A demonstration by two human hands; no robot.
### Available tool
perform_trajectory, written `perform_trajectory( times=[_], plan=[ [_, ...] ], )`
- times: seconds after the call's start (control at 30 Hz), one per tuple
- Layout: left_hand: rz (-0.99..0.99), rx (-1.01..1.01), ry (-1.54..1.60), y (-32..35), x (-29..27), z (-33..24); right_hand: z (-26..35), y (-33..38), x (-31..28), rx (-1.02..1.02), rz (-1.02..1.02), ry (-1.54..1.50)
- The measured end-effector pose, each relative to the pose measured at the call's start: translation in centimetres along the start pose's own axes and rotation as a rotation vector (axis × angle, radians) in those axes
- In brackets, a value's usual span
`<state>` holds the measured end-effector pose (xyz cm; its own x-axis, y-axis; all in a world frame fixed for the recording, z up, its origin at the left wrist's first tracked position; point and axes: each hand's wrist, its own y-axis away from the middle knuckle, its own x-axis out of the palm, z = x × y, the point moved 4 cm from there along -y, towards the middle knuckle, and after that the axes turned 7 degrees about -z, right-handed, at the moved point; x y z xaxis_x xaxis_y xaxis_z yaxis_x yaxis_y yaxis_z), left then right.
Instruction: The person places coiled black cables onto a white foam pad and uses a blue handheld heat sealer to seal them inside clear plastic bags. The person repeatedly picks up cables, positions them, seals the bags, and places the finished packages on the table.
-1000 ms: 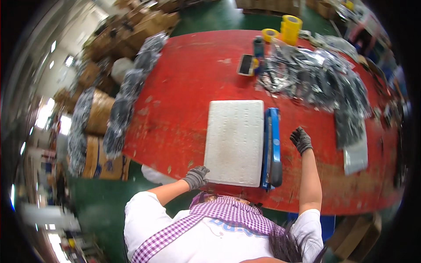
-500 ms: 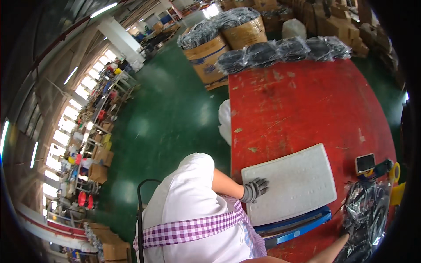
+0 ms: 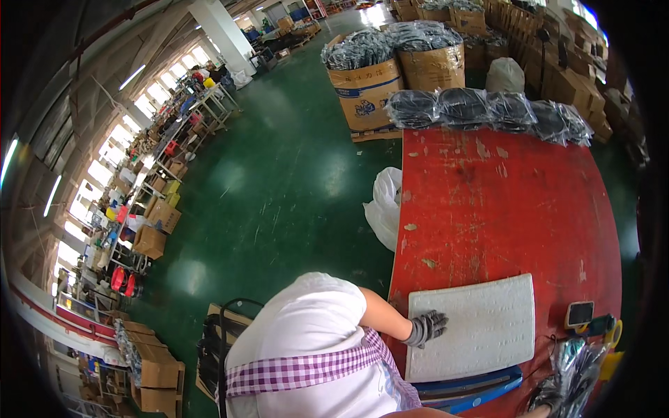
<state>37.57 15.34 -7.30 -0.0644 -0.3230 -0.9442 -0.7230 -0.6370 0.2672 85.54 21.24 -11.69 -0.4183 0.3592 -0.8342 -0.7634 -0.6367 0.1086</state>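
My left hand (image 3: 427, 329), in a grey knitted glove with darker fingers, lies open on a white rectangular board (image 3: 481, 327). Its fingers rest flat near the board's left edge. Under the near side of that board shows a blue object with a long edge (image 3: 481, 396); most of it is covered. At the bottom right, my right hand (image 3: 542, 411) touches a black item in clear plastic wrap (image 3: 575, 373). Only a small part of this hand shows, and its fingers are hidden at the picture's lower edge.
A red worn table (image 3: 502, 209) bears a row of plastic-wrapped black packs (image 3: 488, 108) at its far end. A small screened device (image 3: 579, 314) and a yellow ring-shaped thing (image 3: 613, 333) lie at right. A white bag (image 3: 383, 209) hangs beside the left edge; full cartons (image 3: 366, 97) stand beyond.
The view has tilted up, so the table and board sit lower in the picture. My left hand stays on the board. The wrapped item by my right hand looks more bunched up.
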Motion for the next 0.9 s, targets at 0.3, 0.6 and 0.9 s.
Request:
perform_trajectory(
  times=[0.3,0.6,0.9],
  plan=[
    [-0.037,-0.037,0.357,-1.0,-3.0,1.0,11.4,10.6,-9.5,0.017,-0.094,-0.548],
    [0.496,-0.113,2.029,-4.9,-13.0,0.6,18.6,27.3,-25.3,-0.008,-0.186,-1.202],
    [1.506,0.112,1.967,2.9,-18.5,2.1,24.8,41.1,-21.0,0.376,0.147,-1.378]
  ],
)
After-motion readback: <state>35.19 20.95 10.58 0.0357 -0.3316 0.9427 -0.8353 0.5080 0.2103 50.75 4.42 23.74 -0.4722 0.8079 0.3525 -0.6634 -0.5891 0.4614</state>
